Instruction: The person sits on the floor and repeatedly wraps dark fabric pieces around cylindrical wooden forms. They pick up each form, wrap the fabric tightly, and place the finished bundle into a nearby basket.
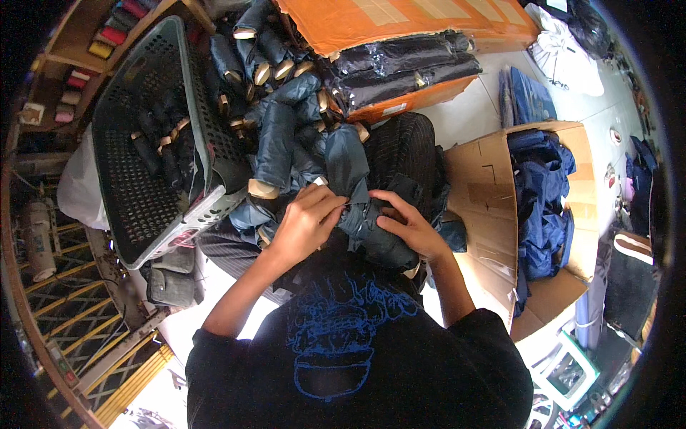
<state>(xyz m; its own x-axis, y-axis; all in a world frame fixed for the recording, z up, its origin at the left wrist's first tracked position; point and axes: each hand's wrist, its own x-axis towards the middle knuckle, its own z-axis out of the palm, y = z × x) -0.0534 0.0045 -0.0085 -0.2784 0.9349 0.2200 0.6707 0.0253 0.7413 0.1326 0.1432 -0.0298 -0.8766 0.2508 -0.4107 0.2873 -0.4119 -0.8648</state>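
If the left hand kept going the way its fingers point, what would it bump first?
Probably the right hand. The left hand points rightward across the dark blue folded fabric piece both hold; depth is unclear.

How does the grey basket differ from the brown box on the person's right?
The basket is dark grey perforated plastic; the box is plain brown cardboard. The basket holds a few dark rolled pieces with tan ends; the box holds loose blue cloth. Both stand open and tilted.
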